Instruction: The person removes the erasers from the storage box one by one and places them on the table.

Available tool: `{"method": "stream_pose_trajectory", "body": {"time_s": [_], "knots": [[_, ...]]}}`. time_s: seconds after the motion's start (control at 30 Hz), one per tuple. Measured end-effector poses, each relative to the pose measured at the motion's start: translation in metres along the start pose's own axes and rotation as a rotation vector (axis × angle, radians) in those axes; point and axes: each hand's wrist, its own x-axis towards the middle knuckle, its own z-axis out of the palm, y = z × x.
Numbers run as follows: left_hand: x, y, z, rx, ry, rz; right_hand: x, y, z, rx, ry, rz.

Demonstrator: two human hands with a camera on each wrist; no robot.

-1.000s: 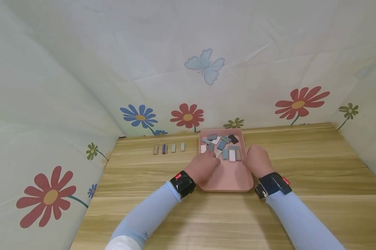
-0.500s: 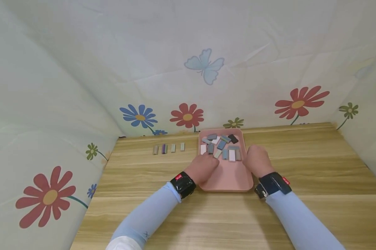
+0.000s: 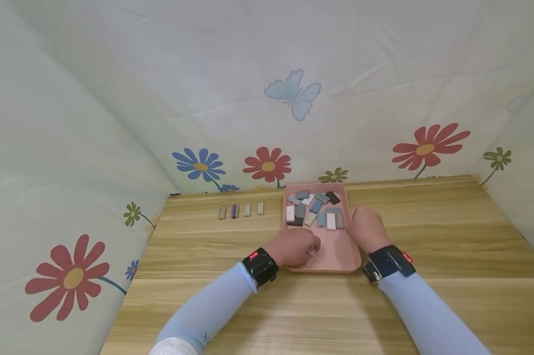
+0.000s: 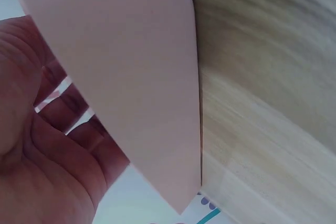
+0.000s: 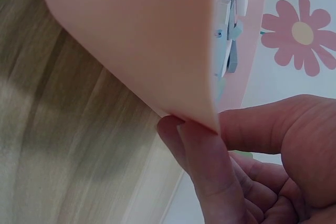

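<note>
A pink tray [image 3: 324, 264] lies on the wooden table, its far half filled with several small rectangular blocks [image 3: 331, 221] that look like erasers, in white, grey, blue and black. Over the near left part of the tray is my left hand [image 3: 293, 246], fingers curled, pinching a small pale block [image 3: 311, 250] mostly hidden by the fingertips. In the left wrist view the tray's wall [image 4: 131, 77] covers those fingertips. My right hand [image 3: 368, 229] grips the tray's right rim; in the right wrist view its thumb and fingers [image 5: 210, 166] pinch the wall from both sides.
Left of the tray, several similar small blocks [image 3: 234, 211] stand apart in a row on the table [image 3: 195, 246]. A flower-printed cloth [image 3: 360, 74] rises behind the table and along both sides.
My left hand has drawn back from the blocks toward the tray's near side, with a small pale block at its fingertips. A black block at the left is uncovered. The right hand stays put.
</note>
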Motion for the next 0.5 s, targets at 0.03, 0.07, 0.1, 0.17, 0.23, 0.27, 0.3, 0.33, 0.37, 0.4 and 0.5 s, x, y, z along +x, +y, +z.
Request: {"method": "stream_pose_trajectory", "body": {"time_s": [0.03, 0.07, 0.1, 0.17, 0.23, 0.27, 0.3, 0.33, 0.37, 0.4, 0.5], "knots": [[0.000, 0.000, 0.000, -0.015, 0.002, 0.006, 0.000, 0.000, 0.000, 0.003, -0.001, 0.004], [0.000, -0.001, 0.001, -0.034, 0.006, 0.010, 0.001, 0.000, 0.001, 0.005, -0.002, 0.007], [0.000, -0.001, 0.001, -0.056, 0.009, 0.012, 0.001, 0.001, 0.002, 0.007, -0.002, 0.009], [-0.002, -0.003, 0.000, -0.113, 0.015, 0.001, 0.002, 0.002, 0.003, 0.013, -0.006, 0.016], [-0.005, -0.005, -0.004, -0.168, 0.035, -0.022, 0.002, 0.001, 0.004, 0.014, -0.009, 0.020], [-0.007, -0.007, -0.008, -0.198, 0.047, -0.038, 0.001, 0.001, 0.004, 0.013, -0.010, 0.020], [-0.009, -0.009, -0.012, -0.222, 0.063, -0.054, 0.001, 0.001, 0.004, 0.010, -0.011, 0.021], [-0.011, -0.012, -0.016, -0.240, 0.087, -0.067, 0.001, 0.000, 0.003, 0.006, -0.013, 0.019], [-0.014, -0.017, -0.021, -0.254, 0.115, -0.077, 0.001, 0.000, 0.003, 0.004, -0.011, 0.015], [-0.016, -0.022, -0.026, -0.272, 0.141, -0.087, 0.001, 0.000, 0.002, 0.001, -0.010, 0.011], [-0.023, -0.041, -0.037, -0.332, 0.224, -0.126, 0.000, -0.001, 0.001, -0.010, -0.003, -0.002]]}}
